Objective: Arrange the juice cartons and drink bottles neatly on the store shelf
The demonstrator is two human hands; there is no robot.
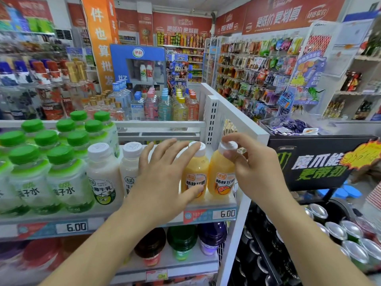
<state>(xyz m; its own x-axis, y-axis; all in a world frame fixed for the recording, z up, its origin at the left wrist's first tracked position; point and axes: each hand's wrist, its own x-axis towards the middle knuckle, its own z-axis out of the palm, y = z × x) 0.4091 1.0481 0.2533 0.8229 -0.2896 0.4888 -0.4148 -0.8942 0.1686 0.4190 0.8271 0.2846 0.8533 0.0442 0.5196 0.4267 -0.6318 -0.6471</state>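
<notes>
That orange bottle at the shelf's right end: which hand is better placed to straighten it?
The right hand. Its fingers already pinch the white cap of the end orange bottle, while the left hand lies spread over the neighbouring orange bottle.

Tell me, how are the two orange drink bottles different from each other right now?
The right orange bottle has its white cap pinched by the right hand; the left orange bottle is only touched by the left hand, whose straight fingers rest on its cap and front. The right bottle's label shows fully; the left bottle's label is partly hidden by the thumb. Both are orange with white caps and stand upright, side by side.
</notes>
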